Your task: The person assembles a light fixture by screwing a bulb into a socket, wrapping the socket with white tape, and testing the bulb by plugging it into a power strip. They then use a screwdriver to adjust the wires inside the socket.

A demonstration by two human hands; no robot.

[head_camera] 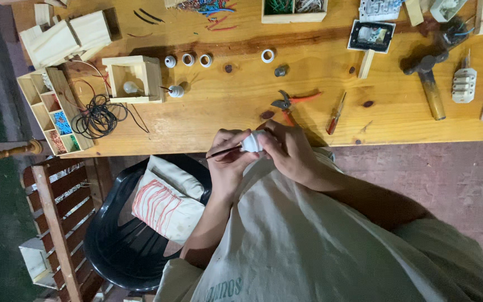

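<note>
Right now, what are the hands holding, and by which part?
Both hands grip a small white socket-like part: the right hand wraps its side, and the left hand holds its other side, along with a thin dark tool or wire.

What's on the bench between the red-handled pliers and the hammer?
In the head view, a red-handled screwdriver lies between the pliers and hammer, plus dark knots in the wood.

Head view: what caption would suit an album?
Two hands, left hand and right hand, hold a small white fitting beside a cluttered wooden workbench.
</note>
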